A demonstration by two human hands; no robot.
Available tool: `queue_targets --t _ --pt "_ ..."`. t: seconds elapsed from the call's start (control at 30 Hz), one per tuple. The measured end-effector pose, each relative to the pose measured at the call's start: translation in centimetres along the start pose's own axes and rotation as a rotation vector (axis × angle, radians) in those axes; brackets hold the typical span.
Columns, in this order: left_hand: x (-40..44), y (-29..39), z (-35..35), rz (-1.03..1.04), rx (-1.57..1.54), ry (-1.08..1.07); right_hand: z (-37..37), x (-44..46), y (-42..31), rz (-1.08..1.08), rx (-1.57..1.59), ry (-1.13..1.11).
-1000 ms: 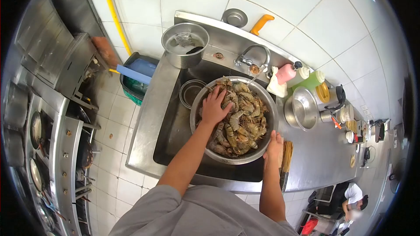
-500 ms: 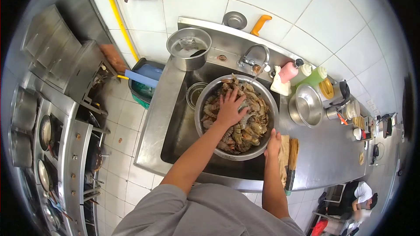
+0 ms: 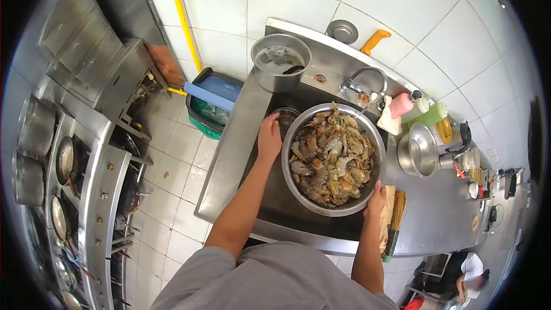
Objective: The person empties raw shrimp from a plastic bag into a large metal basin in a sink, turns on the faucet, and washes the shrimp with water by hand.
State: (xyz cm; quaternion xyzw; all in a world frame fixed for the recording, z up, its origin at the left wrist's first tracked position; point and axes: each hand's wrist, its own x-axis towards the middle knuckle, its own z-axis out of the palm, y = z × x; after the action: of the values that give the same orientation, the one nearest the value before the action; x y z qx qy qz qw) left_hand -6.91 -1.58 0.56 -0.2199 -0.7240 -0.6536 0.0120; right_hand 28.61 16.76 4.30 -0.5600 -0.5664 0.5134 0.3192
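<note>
A wide metal bowl (image 3: 291, 182) heaped with grey-brown shrimp (image 3: 333, 158) sits over the dark sink basin (image 3: 275, 195). My left hand (image 3: 270, 138) is just left of the bowl, near a small round container (image 3: 285, 116) in the sink; its fingertips are close to that container, and whether they touch it is unclear. On the bowl's lower right rim, my right hand (image 3: 376, 200) grips the edge with the thumb up. Behind the bowl stands the curved faucet (image 3: 367, 74).
A metal pot (image 3: 281, 80) stands at the sink's back left corner. Right of the sink are an empty metal bowl (image 3: 418, 150), bottles (image 3: 430, 115) and a brush (image 3: 395, 224). A bin (image 3: 205, 123) and stove (image 3: 97, 195) lie left. A person (image 3: 468, 270) is at lower right.
My left hand has lifted off the shrimp and moved left, outside the bowl. My right hand stays at the rim. The view has shifted, so the scene sits further right.
</note>
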Motion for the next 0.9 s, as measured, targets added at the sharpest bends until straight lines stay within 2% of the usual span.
queue_targets --t 0.03,0.07,0.13,0.17,0.23,0.27,0.3,0.37,0.4,0.43,0.5,0.57,0.83,0.9 --pt "-0.5 -2.8 0.4 -0.192 -0.107 -0.015 -0.1 -0.8 0.0 0.023 -0.059 0.032" --pt "-1.3 -6.3 1.1 -0.198 -0.107 -0.026 -0.4 -1.1 0.8 -0.010 -0.061 0.016" --pt "-3.0 -11.9 2.5 -0.650 -0.163 -0.071 -1.1 -3.3 2.5 -0.037 -0.032 0.049" --pt "-3.5 -12.1 2.8 -0.652 -0.157 -0.087 -0.9 -4.1 3.1 -0.070 -0.003 0.072" --pt "-4.4 -13.9 3.9 -0.691 -0.047 -0.116 -0.2 -8.1 0.5 0.083 -0.008 0.076" --pt "-4.4 -15.8 4.4 -0.605 -0.076 -0.137 -1.2 -8.9 3.1 0.067 -0.082 0.067" --pt "-4.0 -18.2 5.2 -0.605 -0.071 -0.161 -1.2 -10.3 4.1 -0.008 -0.162 0.091" --pt "-2.2 -21.4 6.9 -0.514 -0.006 -0.343 -1.1 -13.3 6.8 -0.211 -0.336 0.184" --pt "-1.2 -20.3 7.1 -0.530 -0.046 -0.289 -1.7 -15.0 8.0 -0.141 -0.467 0.144" --pt "-0.1 -18.6 7.0 -0.526 -0.049 -0.326 -1.5 -16.0 8.0 -0.123 -0.465 0.177" --pt "1.2 -18.0 8.3 -0.545 -0.068 -0.390 0.2 -18.4 5.9 -0.351 -0.798 0.090" --pt "2.0 -18.9 9.6 -0.569 -0.099 -0.448 1.0 -18.5 4.8 -0.276 -0.825 0.112" --pt "4.1 -22.7 13.2 -0.726 -0.196 -0.597 1.9 -17.2 3.6 -0.204 -1.004 0.085" --pt "4.8 -23.5 13.4 -0.756 -0.208 -0.604 2.0 -16.8 3.6 -0.154 -1.046 0.008"
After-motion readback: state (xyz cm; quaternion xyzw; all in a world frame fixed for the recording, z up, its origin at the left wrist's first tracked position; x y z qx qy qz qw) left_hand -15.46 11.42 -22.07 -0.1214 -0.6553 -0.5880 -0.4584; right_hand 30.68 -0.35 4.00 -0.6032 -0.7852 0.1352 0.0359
